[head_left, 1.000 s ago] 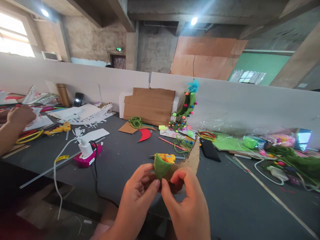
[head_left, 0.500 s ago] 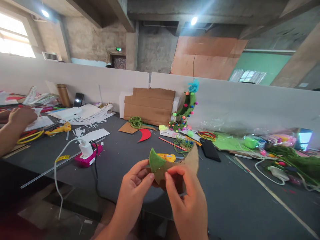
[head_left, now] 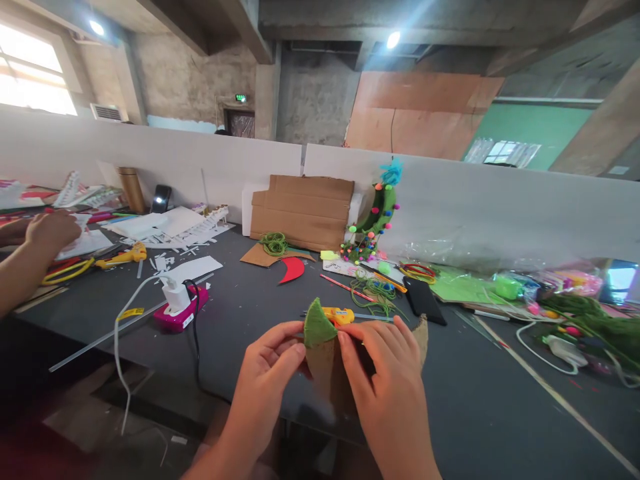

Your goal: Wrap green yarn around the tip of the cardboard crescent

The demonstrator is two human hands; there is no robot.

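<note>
Both my hands hold a curved cardboard crescent point(head_left: 324, 363) above the near edge of the dark table point(head_left: 240, 320). One tip of the crescent is covered in green felt point(head_left: 317, 325); the other bare tip point(head_left: 421, 331) pokes out past my right hand. My left hand point(head_left: 270, 373) pinches the piece from the left, just under the green tip. My right hand point(head_left: 387, 380) lies over the front of the cardboard, fingers spread and pressed against it. A yellow glue gun point(head_left: 339, 315) lies on the table just behind the piece.
A pink power strip point(head_left: 173, 313) with a white plug and cables sits to the left. A black phone point(head_left: 424, 300), green string, a red felt crescent point(head_left: 293, 269), cardboard sheets point(head_left: 300, 210) and a decorated green crescent point(head_left: 375, 217) lie beyond. Another person's hand point(head_left: 50, 230) works at far left.
I have turned the cardboard crescent so the green tip points up and left. My right hand has gone from pinching its edge to lying flat across its front.
</note>
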